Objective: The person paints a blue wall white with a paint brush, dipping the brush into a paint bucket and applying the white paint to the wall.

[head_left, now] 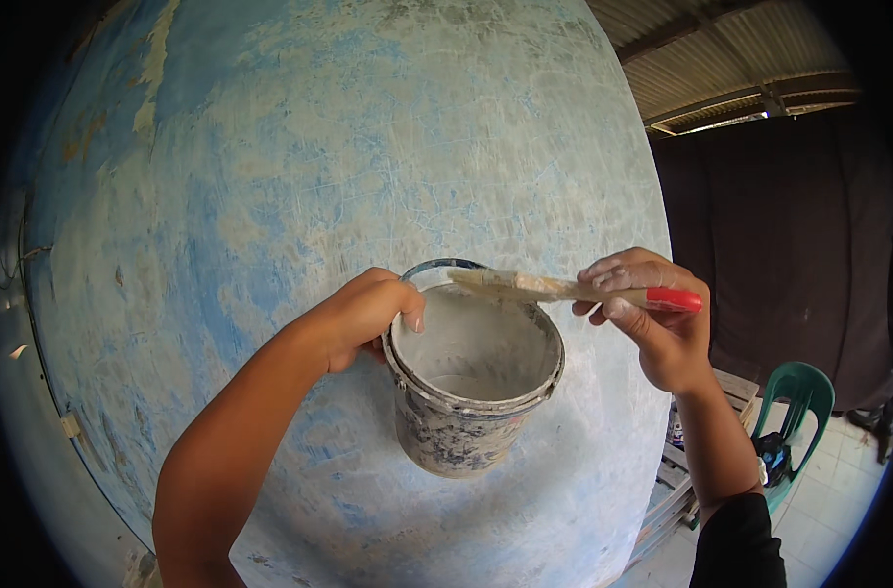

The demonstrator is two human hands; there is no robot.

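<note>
My left hand (373, 309) grips the rim of a paint-smeared bucket (461, 436), thumb over the inside edge and the other fingers mostly hidden behind it. A whitish liquid (466, 385) lies low in the bucket, and its inner wall is coated pale. In my right hand (652, 309) is a paintbrush (554, 288) with a red-tipped handle, pinched between thumb and fingers. The brush lies nearly level above the bucket's far rim, bristles pointing left. White smears mark the fingers of my right hand.
A wall (289, 176) with patchy blue and pale grey paint fills most of the view behind the bucket. At the right are a green plastic chair (797, 402) with a dark item on it, a wooden slatted stand (735, 387) and a dark hanging sheet (779, 245).
</note>
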